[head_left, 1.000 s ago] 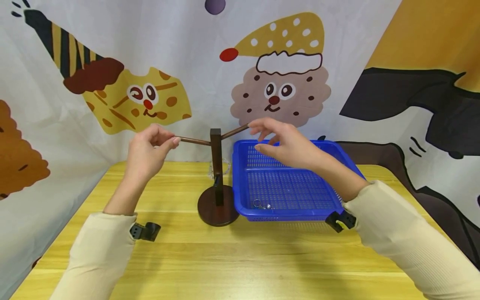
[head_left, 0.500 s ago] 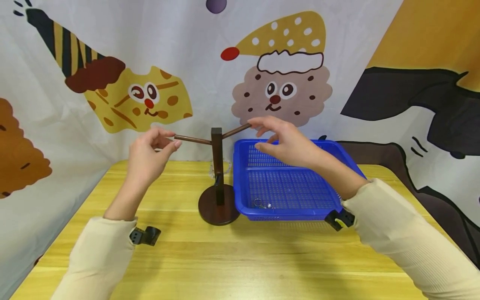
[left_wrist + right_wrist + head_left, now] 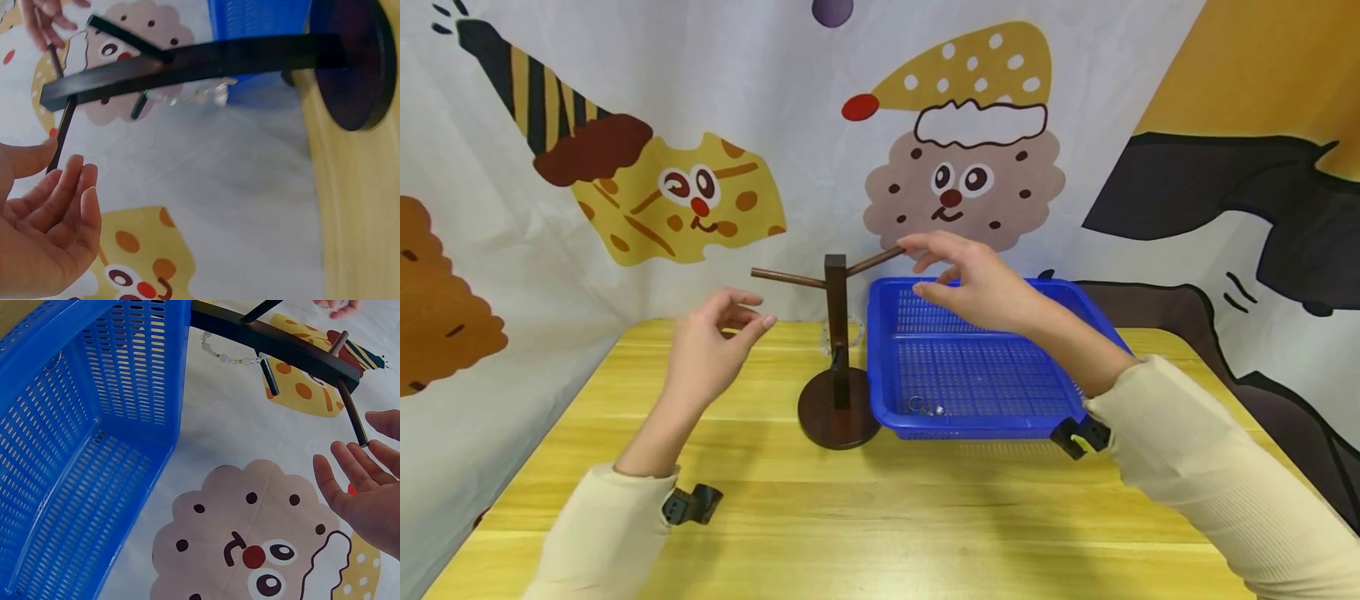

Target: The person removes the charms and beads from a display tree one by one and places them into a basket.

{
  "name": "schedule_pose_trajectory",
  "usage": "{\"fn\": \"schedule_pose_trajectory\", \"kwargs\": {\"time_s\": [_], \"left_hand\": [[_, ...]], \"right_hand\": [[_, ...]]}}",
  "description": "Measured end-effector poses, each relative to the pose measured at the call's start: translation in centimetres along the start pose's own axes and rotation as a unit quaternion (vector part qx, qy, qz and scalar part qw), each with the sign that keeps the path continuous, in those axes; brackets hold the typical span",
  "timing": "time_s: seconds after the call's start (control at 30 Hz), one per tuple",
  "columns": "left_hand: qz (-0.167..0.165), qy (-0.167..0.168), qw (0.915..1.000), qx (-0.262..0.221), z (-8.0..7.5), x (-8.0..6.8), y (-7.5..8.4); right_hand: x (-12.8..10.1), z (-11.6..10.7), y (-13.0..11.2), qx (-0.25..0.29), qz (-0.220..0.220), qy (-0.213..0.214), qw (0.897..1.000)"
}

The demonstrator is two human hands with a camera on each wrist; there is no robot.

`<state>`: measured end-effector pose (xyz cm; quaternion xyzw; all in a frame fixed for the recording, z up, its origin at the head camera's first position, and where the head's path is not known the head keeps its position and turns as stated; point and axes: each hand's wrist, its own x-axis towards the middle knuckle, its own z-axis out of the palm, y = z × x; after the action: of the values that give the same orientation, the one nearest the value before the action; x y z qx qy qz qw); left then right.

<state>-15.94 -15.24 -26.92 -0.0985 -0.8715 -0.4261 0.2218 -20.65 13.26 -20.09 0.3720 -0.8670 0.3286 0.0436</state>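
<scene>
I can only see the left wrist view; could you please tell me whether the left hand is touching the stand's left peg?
Observer: No, the left hand is below the left peg, apart from it and holding nothing.
Operator: Is anything in the blue basket?
Observer: A small metal ring lies in the near left corner of the blue basket.
Operator: And the right hand?
Observer: The right hand is open, its fingers at the tip of the right peg.

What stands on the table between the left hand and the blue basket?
In the head view, the dark wooden stand with its round base rises between the left hand and the blue basket.
</scene>
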Motion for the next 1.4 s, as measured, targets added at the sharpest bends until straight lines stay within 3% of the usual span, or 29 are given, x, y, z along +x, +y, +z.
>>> {"fn": "schedule_pose_trajectory", "kwargs": {"time_s": [0.4, 0.53, 0.97, 1.4], "left_hand": [[0.042, -0.102, 0.9938, -0.012, 2.8, -2.4, 0.8], [0.047, -0.116, 0.9919, -0.018, 3.7, -2.6, 1.0], [0.067, -0.050, 0.9965, -0.004, 5.6, -2.9, 2.0], [0.048, -0.044, 0.9979, -0.001, 4.9, -2.8, 1.8]], "right_hand": [[0.0, 0.0, 0.1, -0.004, -0.006, 0.003, 1.000], [0.1, 0.0, 0.1, -0.009, -0.006, 0.002, 1.000], [0.1, 0.0, -0.1, -0.014, -0.003, 0.000, 1.000], [-0.1, -0.1, -0.3, 0.008, -0.017, 0.010, 1.000]]}}
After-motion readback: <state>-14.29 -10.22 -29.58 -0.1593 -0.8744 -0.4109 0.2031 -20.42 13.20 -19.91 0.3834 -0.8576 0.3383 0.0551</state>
